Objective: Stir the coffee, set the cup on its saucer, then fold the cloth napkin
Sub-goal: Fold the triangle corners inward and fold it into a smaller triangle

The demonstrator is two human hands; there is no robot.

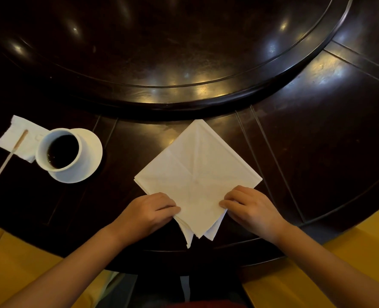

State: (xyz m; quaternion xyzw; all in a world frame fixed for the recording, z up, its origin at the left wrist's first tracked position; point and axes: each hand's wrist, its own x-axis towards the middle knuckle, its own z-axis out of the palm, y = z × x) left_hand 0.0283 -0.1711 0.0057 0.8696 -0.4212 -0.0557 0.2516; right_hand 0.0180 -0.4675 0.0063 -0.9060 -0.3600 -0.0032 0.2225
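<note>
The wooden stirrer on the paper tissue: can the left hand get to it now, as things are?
Probably yes. The wooden stirrer lies uncovered, left of the cup, on the left hand's side. But that hand grips the cloth napkin and must release it first.

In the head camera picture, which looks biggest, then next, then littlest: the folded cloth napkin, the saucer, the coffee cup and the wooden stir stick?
1. Cloth napkin, by far the biggest.
2. Saucer.
3. Coffee cup, nearly as wide as the saucer.
4. Stir stick: long but very thin, so it covers the least.
</note>
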